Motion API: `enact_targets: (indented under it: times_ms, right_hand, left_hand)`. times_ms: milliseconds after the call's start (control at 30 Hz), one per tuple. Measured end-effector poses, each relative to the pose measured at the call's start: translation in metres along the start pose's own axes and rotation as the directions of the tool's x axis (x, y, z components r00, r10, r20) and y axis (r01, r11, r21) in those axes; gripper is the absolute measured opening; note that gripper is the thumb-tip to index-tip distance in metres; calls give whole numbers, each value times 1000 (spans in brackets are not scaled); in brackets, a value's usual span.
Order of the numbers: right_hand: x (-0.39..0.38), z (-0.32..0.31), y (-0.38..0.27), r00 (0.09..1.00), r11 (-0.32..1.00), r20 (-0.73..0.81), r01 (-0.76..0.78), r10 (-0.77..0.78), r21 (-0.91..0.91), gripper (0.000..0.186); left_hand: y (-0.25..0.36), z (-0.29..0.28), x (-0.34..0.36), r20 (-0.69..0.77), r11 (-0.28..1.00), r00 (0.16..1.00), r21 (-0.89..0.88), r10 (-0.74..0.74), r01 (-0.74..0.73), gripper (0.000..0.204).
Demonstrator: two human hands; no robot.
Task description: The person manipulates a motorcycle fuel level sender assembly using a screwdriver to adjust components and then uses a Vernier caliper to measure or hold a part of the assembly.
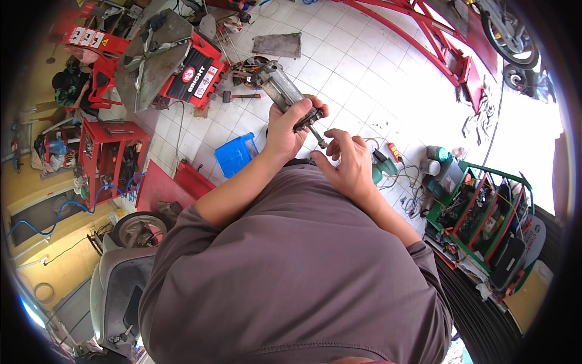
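My left hand [287, 132] is closed around a worn grey metal mechanical part [282, 88], holding it tilted above the floor in front of my body. Its long ribbed body points up and away to the left. At the near end, a thin metal rod [316, 134] sticks out toward my right hand. My right hand [351, 162] hovers beside the rod's tip, thumb and forefinger curved and apart, one on either side of it. Whether a fingertip touches the rod is hard to see.
Tiled floor lies below, with a blue plastic bin [235, 156], a mallet [242, 96] and a green power tool [382, 165]. A red machine [209, 60] and red cart [115, 130] stand left. At right is a green tool rack [451, 233]; a scooter [112, 285] stands lower left.
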State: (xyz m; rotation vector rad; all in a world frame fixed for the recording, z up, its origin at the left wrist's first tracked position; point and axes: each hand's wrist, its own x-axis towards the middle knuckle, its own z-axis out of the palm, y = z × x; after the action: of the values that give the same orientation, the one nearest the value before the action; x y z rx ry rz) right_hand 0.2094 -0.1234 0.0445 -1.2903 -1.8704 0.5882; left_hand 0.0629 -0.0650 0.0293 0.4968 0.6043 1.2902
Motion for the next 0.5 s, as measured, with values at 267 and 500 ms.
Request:
enact_targets:
  times_ms: [267,500]
  right_hand:
    - [-7,1,12,998,994,40,49,-46,-96,26]
    - [-3,0,7,1000,999,-9,10,-11,-47,21]
  left_hand:
    - [-3,-3,0,-1,1000,1000,-2,-2,2,18]
    - [-2,2,2,26,1000,1000,2,16,-16,17]
